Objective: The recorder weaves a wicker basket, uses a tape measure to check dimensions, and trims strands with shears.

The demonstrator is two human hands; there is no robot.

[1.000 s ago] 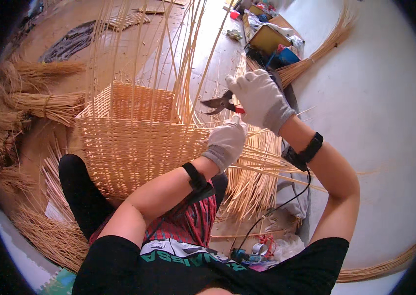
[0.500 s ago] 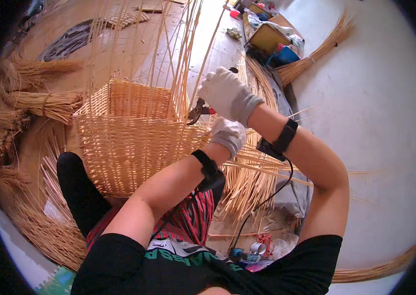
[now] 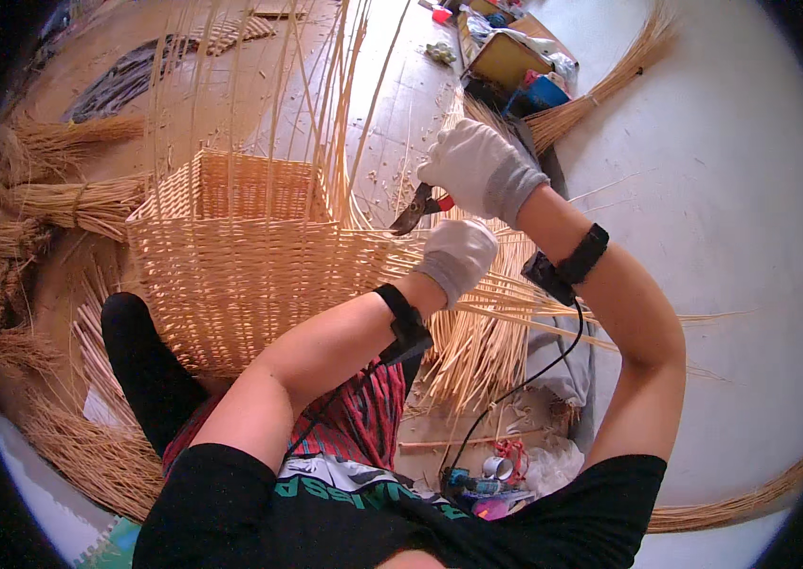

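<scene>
A half-woven wicker basket (image 3: 249, 275) stands in front of me, with long upright stakes (image 3: 273, 114) rising from its rim. My right hand (image 3: 484, 169), in a white knit glove, is closed round a pair of pruning shears (image 3: 411, 212) with dark blades and a red handle. The blades point down-left, just off the basket's right corner. Below them my left hand (image 3: 460, 252), also gloved, is closed beside that corner on wicker strands (image 3: 506, 296) that stick out to the right. Its fingertips are mostly hidden.
Bundles of wicker rods (image 3: 79, 201) lie at the left. Cut rods (image 3: 477, 356) are spread under my hands. A tied bundle (image 3: 600, 90) and a box (image 3: 515, 66) are at the far right. A cable (image 3: 525, 384) runs down from my right wrist strap. Small scraps litter the floor.
My right hand has moved right with the pruning shears, away from the basket's corner. My left hand has shifted slightly right. The basket appears a little further left in view.
</scene>
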